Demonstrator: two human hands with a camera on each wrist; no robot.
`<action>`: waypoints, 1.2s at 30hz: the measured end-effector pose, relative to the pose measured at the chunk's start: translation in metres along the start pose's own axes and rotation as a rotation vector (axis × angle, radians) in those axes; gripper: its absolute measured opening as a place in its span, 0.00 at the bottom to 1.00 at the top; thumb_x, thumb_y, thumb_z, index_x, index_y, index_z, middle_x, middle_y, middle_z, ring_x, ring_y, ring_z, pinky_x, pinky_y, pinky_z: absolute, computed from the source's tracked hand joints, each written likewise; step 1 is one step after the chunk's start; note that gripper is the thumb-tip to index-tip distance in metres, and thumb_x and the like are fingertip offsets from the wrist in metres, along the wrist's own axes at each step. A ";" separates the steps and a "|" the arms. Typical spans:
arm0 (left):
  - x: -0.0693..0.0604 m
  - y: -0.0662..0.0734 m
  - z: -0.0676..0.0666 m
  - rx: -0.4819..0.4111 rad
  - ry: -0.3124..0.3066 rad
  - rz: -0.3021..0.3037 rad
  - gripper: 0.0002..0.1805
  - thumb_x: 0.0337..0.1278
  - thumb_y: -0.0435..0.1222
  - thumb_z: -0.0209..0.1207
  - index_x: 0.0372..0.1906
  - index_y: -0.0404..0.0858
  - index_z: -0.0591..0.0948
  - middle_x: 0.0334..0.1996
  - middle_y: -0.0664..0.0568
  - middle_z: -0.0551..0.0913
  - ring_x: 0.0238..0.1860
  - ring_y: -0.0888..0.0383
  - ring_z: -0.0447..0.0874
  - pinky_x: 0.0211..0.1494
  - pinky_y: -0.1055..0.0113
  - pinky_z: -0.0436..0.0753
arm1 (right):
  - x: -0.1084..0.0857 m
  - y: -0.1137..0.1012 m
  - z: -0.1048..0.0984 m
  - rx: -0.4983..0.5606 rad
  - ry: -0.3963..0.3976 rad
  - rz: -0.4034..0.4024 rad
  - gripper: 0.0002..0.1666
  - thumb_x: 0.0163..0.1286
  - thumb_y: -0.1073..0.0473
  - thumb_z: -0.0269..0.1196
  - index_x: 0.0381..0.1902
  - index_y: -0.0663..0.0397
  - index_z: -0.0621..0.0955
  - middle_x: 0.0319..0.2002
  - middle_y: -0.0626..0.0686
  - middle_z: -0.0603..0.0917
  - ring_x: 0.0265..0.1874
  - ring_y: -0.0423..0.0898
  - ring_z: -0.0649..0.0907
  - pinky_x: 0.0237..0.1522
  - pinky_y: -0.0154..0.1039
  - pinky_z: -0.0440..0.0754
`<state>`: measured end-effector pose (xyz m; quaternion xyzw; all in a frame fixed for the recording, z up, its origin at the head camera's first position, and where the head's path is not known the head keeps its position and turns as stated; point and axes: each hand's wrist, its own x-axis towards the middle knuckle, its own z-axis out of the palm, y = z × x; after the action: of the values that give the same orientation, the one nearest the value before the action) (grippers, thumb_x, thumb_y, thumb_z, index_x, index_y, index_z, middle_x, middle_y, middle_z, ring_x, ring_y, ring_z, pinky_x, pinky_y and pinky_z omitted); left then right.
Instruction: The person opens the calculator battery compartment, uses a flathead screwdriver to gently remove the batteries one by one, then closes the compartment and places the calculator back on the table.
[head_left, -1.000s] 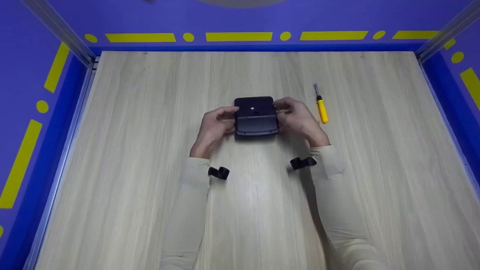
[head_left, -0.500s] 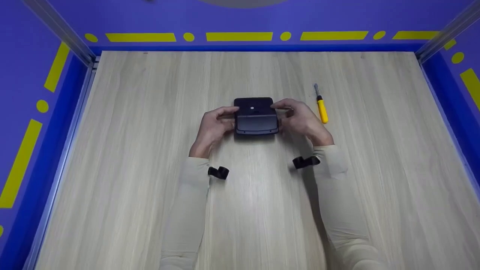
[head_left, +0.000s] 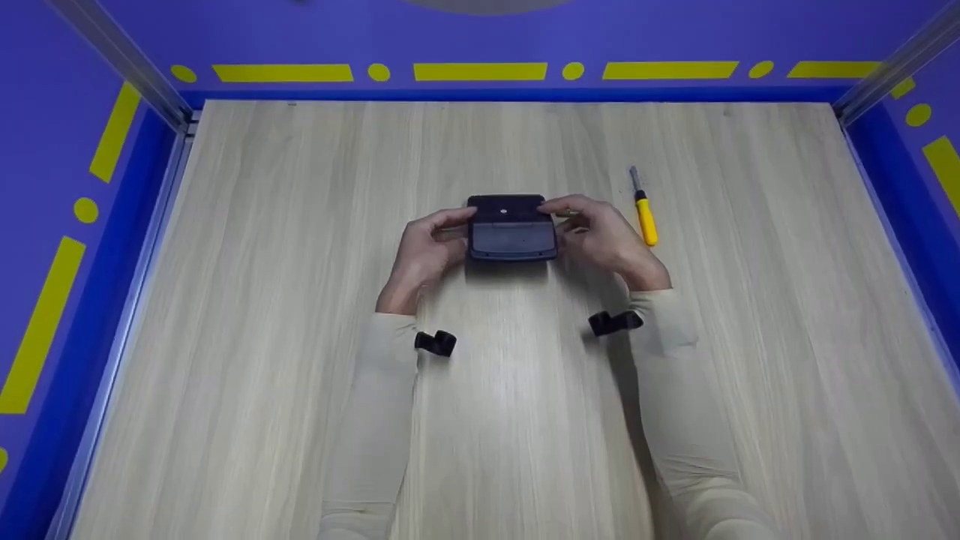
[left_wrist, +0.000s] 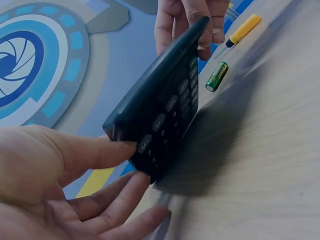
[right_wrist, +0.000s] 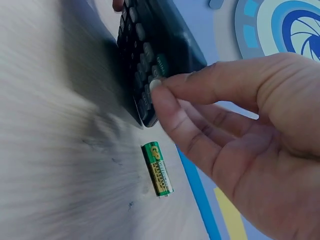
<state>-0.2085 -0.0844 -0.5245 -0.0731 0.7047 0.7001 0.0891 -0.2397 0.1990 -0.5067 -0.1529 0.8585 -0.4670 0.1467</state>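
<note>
A black calculator (head_left: pixel 513 237) is held tilted over the table, back side up in the head view, with its near edge raised above a shadow. Its keys (left_wrist: pixel 171 104) face down toward the tabletop in the left wrist view. My left hand (head_left: pixel 426 251) pinches the left edge between thumb and fingers. At the opposite edge, my right hand (head_left: pixel 604 238) pinches the calculator with thumb and forefinger. A green and gold battery (right_wrist: pixel 158 169) lies on the table close to the right hand; the left wrist view shows the same battery (left_wrist: pixel 217 76) beyond the calculator.
A screwdriver with a yellow handle (head_left: pixel 646 221) lies right of the right hand, tip pointing away. The wood-grain table (head_left: pixel 300 225) is bordered by blue walls (head_left: pixel 480 37) at the back and sides.
The calculator's near edge has risen off the table, and its shadow has widened. My right hand has shifted slightly to the right, its forefinger now farther over the back. The screwdriver stays put.
</note>
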 end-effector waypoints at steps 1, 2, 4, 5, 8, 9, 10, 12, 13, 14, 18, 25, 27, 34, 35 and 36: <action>0.000 0.000 0.000 0.006 -0.001 0.009 0.26 0.60 0.19 0.67 0.62 0.38 0.87 0.58 0.45 0.86 0.55 0.49 0.88 0.53 0.62 0.87 | 0.000 0.000 0.000 -0.005 0.009 -0.015 0.32 0.72 0.82 0.57 0.67 0.54 0.83 0.68 0.57 0.80 0.56 0.57 0.85 0.55 0.48 0.86; -0.001 0.001 0.000 0.015 0.000 0.024 0.26 0.61 0.20 0.67 0.63 0.38 0.87 0.58 0.45 0.86 0.56 0.48 0.87 0.55 0.61 0.87 | 0.000 0.000 0.000 -0.010 0.020 -0.033 0.31 0.72 0.81 0.58 0.67 0.54 0.83 0.67 0.57 0.81 0.55 0.57 0.86 0.56 0.49 0.86; -0.001 0.002 -0.001 0.033 -0.001 0.047 0.25 0.62 0.22 0.68 0.63 0.39 0.87 0.59 0.46 0.86 0.60 0.46 0.85 0.58 0.60 0.86 | 0.000 0.001 -0.001 -0.019 0.040 -0.059 0.30 0.72 0.80 0.61 0.67 0.54 0.84 0.66 0.57 0.82 0.55 0.56 0.86 0.57 0.51 0.85; -0.001 0.002 -0.001 0.044 -0.001 0.060 0.24 0.63 0.24 0.69 0.63 0.40 0.87 0.60 0.47 0.86 0.62 0.46 0.84 0.60 0.60 0.84 | 0.000 0.001 -0.002 -0.020 0.049 -0.070 0.29 0.73 0.78 0.62 0.67 0.54 0.84 0.65 0.56 0.83 0.55 0.56 0.86 0.58 0.51 0.85; -0.001 0.002 -0.002 0.066 -0.004 0.098 0.23 0.64 0.27 0.70 0.64 0.40 0.87 0.62 0.49 0.85 0.68 0.47 0.79 0.67 0.58 0.80 | 0.000 0.002 -0.003 0.005 0.072 -0.090 0.27 0.74 0.75 0.65 0.67 0.54 0.84 0.64 0.56 0.84 0.56 0.55 0.86 0.60 0.52 0.84; -0.001 0.002 -0.003 0.071 -0.005 0.110 0.23 0.64 0.29 0.70 0.64 0.41 0.87 0.62 0.50 0.85 0.70 0.48 0.77 0.69 0.58 0.78 | 0.000 0.002 -0.003 0.013 0.081 -0.093 0.26 0.74 0.73 0.66 0.67 0.54 0.84 0.63 0.55 0.85 0.57 0.54 0.85 0.60 0.52 0.84; -0.001 0.002 -0.003 0.073 -0.006 0.123 0.23 0.65 0.30 0.71 0.64 0.41 0.87 0.63 0.51 0.84 0.71 0.49 0.75 0.71 0.58 0.76 | 0.000 0.003 -0.004 0.023 0.090 -0.094 0.25 0.75 0.72 0.66 0.67 0.53 0.84 0.63 0.55 0.85 0.58 0.53 0.85 0.61 0.51 0.84; -0.001 0.002 -0.004 0.065 -0.011 0.142 0.23 0.65 0.32 0.71 0.64 0.40 0.86 0.65 0.52 0.84 0.72 0.51 0.74 0.73 0.57 0.75 | 0.001 0.003 -0.004 0.049 0.106 -0.097 0.24 0.75 0.70 0.67 0.67 0.53 0.84 0.63 0.54 0.85 0.59 0.51 0.85 0.63 0.49 0.83; 0.000 0.002 -0.004 0.059 -0.014 0.154 0.23 0.66 0.32 0.71 0.64 0.40 0.86 0.65 0.52 0.84 0.72 0.51 0.73 0.73 0.57 0.75 | 0.001 0.003 -0.003 0.056 0.115 -0.100 0.24 0.75 0.69 0.67 0.67 0.53 0.84 0.63 0.54 0.85 0.60 0.51 0.84 0.63 0.48 0.83; 0.000 0.001 -0.004 0.051 -0.016 0.164 0.23 0.66 0.32 0.71 0.65 0.39 0.86 0.65 0.51 0.84 0.72 0.51 0.74 0.73 0.58 0.75 | 0.002 0.003 -0.003 0.064 0.124 -0.105 0.24 0.76 0.69 0.67 0.67 0.53 0.84 0.63 0.53 0.85 0.60 0.50 0.84 0.64 0.47 0.82; 0.002 0.000 -0.004 0.025 -0.021 0.213 0.23 0.68 0.30 0.69 0.66 0.37 0.85 0.63 0.49 0.85 0.70 0.53 0.77 0.68 0.61 0.79 | 0.002 0.002 -0.001 0.094 0.160 -0.109 0.23 0.76 0.69 0.66 0.67 0.54 0.84 0.61 0.54 0.86 0.60 0.48 0.84 0.65 0.47 0.81; 0.002 0.000 0.001 -0.005 0.005 0.258 0.22 0.70 0.36 0.69 0.66 0.38 0.85 0.61 0.50 0.87 0.63 0.55 0.83 0.62 0.61 0.84 | 0.004 0.000 0.004 0.096 0.229 -0.070 0.21 0.78 0.62 0.67 0.66 0.53 0.84 0.58 0.53 0.87 0.57 0.47 0.84 0.64 0.45 0.79; 0.002 0.000 0.001 0.011 0.023 0.255 0.22 0.72 0.38 0.69 0.66 0.40 0.85 0.61 0.52 0.87 0.63 0.57 0.83 0.64 0.62 0.83 | 0.005 0.001 0.005 0.118 0.236 -0.076 0.21 0.78 0.62 0.66 0.67 0.56 0.84 0.58 0.54 0.87 0.57 0.48 0.84 0.63 0.43 0.80; 0.002 -0.001 0.002 0.038 0.061 0.268 0.21 0.75 0.40 0.65 0.69 0.42 0.83 0.62 0.53 0.86 0.63 0.59 0.82 0.69 0.65 0.77 | 0.006 0.003 0.012 0.246 0.258 -0.111 0.19 0.80 0.62 0.65 0.65 0.60 0.84 0.56 0.55 0.87 0.53 0.47 0.84 0.58 0.38 0.84; 0.002 -0.001 0.003 0.025 0.063 0.267 0.21 0.76 0.39 0.65 0.69 0.42 0.83 0.62 0.53 0.86 0.63 0.59 0.82 0.68 0.65 0.78 | 0.006 0.003 0.013 0.260 0.264 -0.106 0.19 0.80 0.62 0.65 0.64 0.59 0.84 0.55 0.55 0.87 0.52 0.47 0.84 0.57 0.38 0.84; 0.001 -0.001 0.003 0.010 0.064 0.265 0.21 0.76 0.39 0.64 0.69 0.43 0.83 0.63 0.52 0.85 0.63 0.58 0.83 0.68 0.65 0.79 | 0.007 0.003 0.014 0.271 0.272 -0.103 0.18 0.80 0.61 0.65 0.64 0.59 0.85 0.55 0.54 0.87 0.51 0.48 0.84 0.56 0.38 0.84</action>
<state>-0.2095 -0.0814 -0.5259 -0.0012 0.7140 0.6996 -0.0264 -0.2409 0.1875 -0.5172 -0.1111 0.7908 -0.6014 0.0244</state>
